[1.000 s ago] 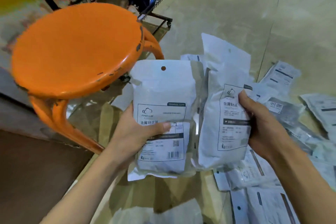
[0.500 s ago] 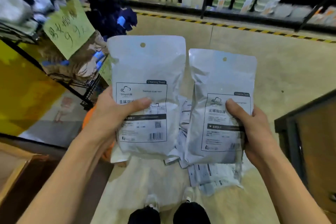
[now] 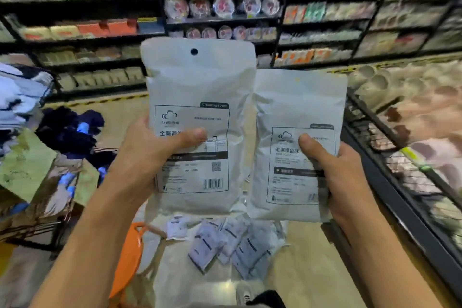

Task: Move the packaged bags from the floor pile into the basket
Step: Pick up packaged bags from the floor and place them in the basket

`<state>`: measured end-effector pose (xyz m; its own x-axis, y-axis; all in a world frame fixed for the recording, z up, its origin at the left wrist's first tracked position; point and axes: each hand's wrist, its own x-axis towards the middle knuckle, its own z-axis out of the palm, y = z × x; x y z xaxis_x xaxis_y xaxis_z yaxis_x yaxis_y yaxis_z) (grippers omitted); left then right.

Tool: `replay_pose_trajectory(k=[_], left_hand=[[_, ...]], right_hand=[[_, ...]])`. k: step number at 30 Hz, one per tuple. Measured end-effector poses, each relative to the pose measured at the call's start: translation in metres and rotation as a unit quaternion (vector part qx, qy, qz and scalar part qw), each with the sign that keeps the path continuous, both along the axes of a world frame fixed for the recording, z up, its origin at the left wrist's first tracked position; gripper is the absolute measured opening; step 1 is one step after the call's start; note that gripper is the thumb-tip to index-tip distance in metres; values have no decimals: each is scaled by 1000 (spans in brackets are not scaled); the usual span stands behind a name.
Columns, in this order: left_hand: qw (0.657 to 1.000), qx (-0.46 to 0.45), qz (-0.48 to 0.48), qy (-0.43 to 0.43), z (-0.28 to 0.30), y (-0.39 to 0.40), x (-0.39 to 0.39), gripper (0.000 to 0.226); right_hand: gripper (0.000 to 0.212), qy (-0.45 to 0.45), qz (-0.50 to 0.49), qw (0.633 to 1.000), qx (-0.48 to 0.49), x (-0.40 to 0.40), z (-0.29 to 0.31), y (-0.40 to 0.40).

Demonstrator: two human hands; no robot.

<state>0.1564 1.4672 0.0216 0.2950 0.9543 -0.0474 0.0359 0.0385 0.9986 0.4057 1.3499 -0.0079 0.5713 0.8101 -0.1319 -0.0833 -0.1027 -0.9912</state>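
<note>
The left hand grips one white packaged bag upright, thumb across its label; the right hand grips a second bag beside it. More bags lie piled on the floor below, left of the wire basket.

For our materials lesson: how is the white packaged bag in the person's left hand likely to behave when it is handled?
The left bag, pinched low down by the left hand, stands upright above the grip, so it is probably fairly stiff or well filled. One hand carries it, which suggests it is light. Its smooth, creased film may be somewhat slippery.
</note>
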Motion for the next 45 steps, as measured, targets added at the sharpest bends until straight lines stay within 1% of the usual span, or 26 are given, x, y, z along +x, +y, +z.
replay_pose_trajectory(k=[2,5,11,16,20,22,24,27,31,35,37,39,43,45], left_hand=[[998,5,-55,-2,5,-2,10,50],[991,0,-135,1,7,-8,27,56],[961,-8,-278,1,9,-44,68,63],[925,-11,-381,-11,8,-102,107,61],[883,-6,-469,-13,8,-171,143,69],[860,0,-510,-14,9,-215,163,72],[832,4,-555,-9,10,-267,182,70],[780,5,-626,-8,11,-359,201,65],[714,3,-700,-5,11,-495,205,60],[643,11,-766,-3,8,-627,192,55],[604,6,-797,-4,6,-688,185,56],[564,3,-826,-4,4,-748,177,61],[483,0,-875,-5,0,-860,165,61],[453,-4,-892,1,-6,-914,162,62]], right_hand=[[19,-3,-58,998,-4,-5,6,-26],[18,6,-152,988,-3,-12,14,-68],[20,-2,-301,954,-1,-33,23,-156],[21,-29,-423,906,-3,-53,25,-236],[36,-50,-507,860,-2,-75,27,-315],[31,-49,-550,834,3,-85,28,-360],[25,-45,-594,803,9,-98,29,-410],[24,-39,-657,752,19,-125,29,-493],[20,-38,-746,664,30,-165,25,-608],[24,-24,-819,574,18,-215,19,-712],[18,-19,-847,531,7,-244,18,-757],[15,-14,-868,496,-14,-271,18,-798],[18,-8,-905,425,-27,-311,13,-871],[21,-3,-918,395,-30,-323,10,-907]])
